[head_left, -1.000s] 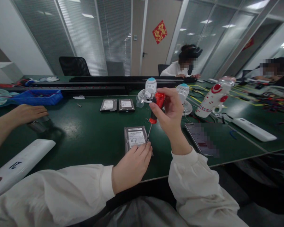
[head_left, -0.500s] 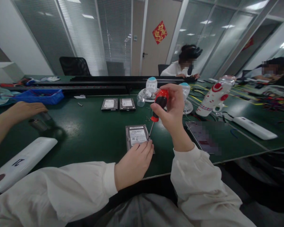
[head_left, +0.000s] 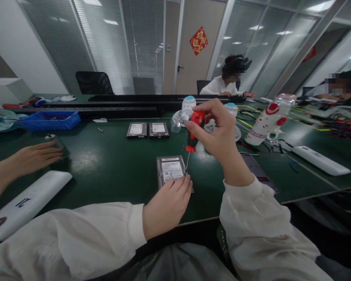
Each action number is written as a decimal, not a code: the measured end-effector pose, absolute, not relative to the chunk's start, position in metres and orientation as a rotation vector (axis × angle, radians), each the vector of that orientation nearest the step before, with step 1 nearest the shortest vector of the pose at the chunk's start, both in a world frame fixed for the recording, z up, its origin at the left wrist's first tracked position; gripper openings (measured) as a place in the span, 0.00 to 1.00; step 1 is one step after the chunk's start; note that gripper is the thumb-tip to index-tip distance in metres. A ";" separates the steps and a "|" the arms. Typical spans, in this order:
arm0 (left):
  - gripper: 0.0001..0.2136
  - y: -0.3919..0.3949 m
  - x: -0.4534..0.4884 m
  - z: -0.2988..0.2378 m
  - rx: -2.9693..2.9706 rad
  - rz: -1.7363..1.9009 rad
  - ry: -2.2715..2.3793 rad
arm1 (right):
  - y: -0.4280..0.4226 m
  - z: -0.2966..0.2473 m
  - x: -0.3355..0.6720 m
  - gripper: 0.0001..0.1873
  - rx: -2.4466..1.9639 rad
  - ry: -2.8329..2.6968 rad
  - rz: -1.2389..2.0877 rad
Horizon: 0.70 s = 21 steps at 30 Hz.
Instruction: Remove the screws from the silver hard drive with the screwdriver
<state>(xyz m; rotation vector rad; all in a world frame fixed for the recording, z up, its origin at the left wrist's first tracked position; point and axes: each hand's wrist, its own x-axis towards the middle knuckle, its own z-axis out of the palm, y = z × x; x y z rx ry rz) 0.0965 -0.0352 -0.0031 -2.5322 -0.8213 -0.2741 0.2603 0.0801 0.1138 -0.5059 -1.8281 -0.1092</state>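
Note:
A red and black screwdriver (head_left: pixel 192 142) is gripped by its handle in my right hand (head_left: pixel 218 128), fingers and thumb closed round the top. Its shaft slants down to the right edge of a hard drive (head_left: pixel 172 166), which lies label up on the green table. My left hand (head_left: pixel 168 203) holds the drive at its near side, fingers together over the lower right part; the thumb is hidden. The fingertips rest close to the screwdriver's tip, and what the tip touches is too small to tell. Several small screws (head_left: pixel 184 148) lie just beyond the drive.
Two more hard drives (head_left: pixel 137 130) lie side by side farther back, near a clear cup (head_left: pixel 176 125) and white fans (head_left: pixel 188 104). At left are a blue tray (head_left: pixel 51 120), a white power strip (head_left: pixel 32 203) and another person's hand (head_left: pixel 36 158). A tablet (head_left: pixel 256 168) lies right.
My right hand has turned on the screwdriver handle and its wrist has swung right. My left hand stays on the drive. The other person's hand at left has come lower.

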 end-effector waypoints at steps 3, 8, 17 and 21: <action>0.23 -0.034 0.097 -0.003 -2.547 -0.282 -0.826 | 0.081 0.116 0.258 0.11 -0.524 -1.843 -0.116; 0.23 -0.035 0.096 -0.003 -2.547 -0.272 -0.820 | 0.086 0.103 0.260 0.14 -0.452 -1.822 0.200; 0.24 -0.036 0.096 -0.001 -2.554 -0.266 -0.819 | 0.085 0.104 0.257 0.18 -0.623 -1.798 -0.027; 0.23 -0.036 0.096 0.000 -2.553 -0.250 -0.817 | 0.088 0.097 0.260 0.20 -0.558 -1.815 0.125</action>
